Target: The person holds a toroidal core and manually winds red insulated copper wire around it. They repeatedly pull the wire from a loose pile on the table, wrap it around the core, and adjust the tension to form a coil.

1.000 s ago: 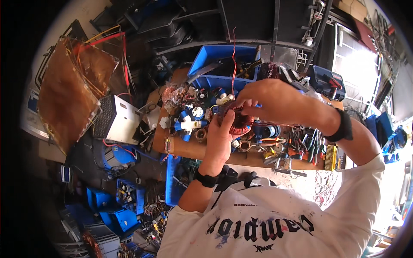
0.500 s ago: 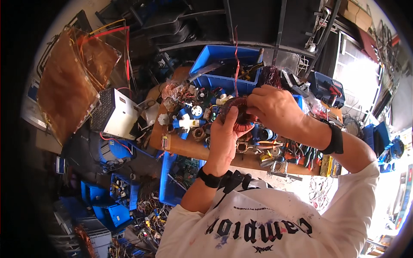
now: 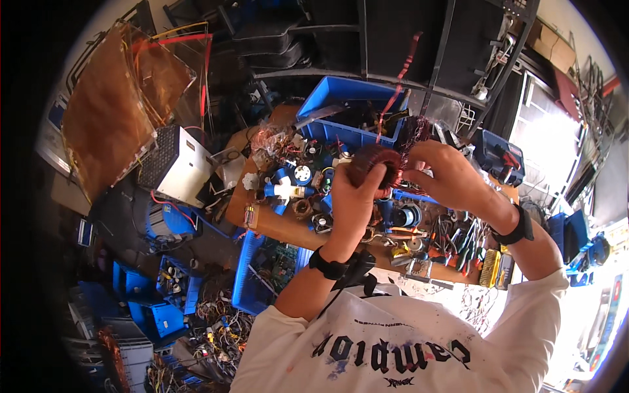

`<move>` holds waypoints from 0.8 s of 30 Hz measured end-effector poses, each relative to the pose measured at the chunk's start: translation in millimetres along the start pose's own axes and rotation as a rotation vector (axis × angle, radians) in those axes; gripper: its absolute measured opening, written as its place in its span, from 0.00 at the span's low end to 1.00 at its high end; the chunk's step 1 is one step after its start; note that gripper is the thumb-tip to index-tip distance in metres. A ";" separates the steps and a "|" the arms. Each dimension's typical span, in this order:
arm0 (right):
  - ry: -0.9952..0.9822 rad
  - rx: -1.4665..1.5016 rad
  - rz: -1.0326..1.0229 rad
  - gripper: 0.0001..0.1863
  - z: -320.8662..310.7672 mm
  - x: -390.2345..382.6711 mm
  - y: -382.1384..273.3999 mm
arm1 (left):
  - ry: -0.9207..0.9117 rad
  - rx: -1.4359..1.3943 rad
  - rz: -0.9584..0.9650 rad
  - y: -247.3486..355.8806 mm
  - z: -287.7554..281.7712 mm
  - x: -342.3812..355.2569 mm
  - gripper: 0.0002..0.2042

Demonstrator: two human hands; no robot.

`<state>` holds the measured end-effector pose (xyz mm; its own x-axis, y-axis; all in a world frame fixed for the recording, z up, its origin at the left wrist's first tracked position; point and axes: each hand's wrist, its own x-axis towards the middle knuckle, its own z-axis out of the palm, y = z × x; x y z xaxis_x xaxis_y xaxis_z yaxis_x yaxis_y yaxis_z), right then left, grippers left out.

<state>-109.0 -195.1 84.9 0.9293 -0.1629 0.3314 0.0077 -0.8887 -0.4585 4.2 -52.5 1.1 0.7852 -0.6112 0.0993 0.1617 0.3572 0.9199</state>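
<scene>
Above the workbench, my left hand [image 3: 352,203] grips a ring-shaped coil [image 3: 368,164] wound with dark red copper wire. My left thumb presses on its near side, and the ring is tilted with its opening toward the right. A long twisted red wire strand [image 3: 398,85] rises from behind the coil and leans right. My right hand [image 3: 442,173] is just right of the coil, fingers bent and drawn together by its edge. Whatever lies between those fingertips, perhaps thin wire, is too small to make out.
Behind the coil stands a blue bin [image 3: 350,134] with scrap parts. Pliers and other hand tools [image 3: 462,239] lie at the bench's right. White-and-blue fittings [image 3: 286,190] sit left. Another blue bin [image 3: 246,281] holds circuit boards below the bench's front edge. A metal-cased box [image 3: 187,167] stands left.
The coil has been turned so that its opening faces right. My right hand has moved off its top to its right side. The red strand now leans right, and the view has shifted slightly.
</scene>
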 end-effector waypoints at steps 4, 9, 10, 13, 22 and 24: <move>-0.049 -0.140 0.031 0.12 5.9 2.6 -12.8 | 0.043 -0.065 0.003 -2.4 7.6 -4.7 0.20; -0.005 -0.248 -0.026 0.09 11.6 0.8 -20.5 | 0.029 -0.054 0.019 -8.3 4.0 -2.7 0.19; 0.031 -0.219 -0.041 0.08 11.4 -1.1 -18.5 | 0.023 -0.048 0.027 -7.8 4.7 -3.8 0.18; 0.112 -0.153 -0.058 0.06 6.3 -6.8 -12.3 | -0.039 -0.168 -0.038 1.8 0.7 -0.2 0.17; -0.040 0.263 0.154 0.07 -27.1 -26.4 9.7 | -0.190 -0.327 -0.146 4.3 -27.7 6.8 0.22; -0.076 0.362 0.177 0.08 -27.9 -26.4 25.7 | -0.231 -0.303 -0.112 4.3 -23.0 8.9 0.22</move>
<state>-143.6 -225.6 87.4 0.9525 -0.2553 0.1661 -0.0376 -0.6396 -0.7678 25.7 -40.2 -2.8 0.6034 -0.7884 0.1193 0.4349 0.4508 0.7795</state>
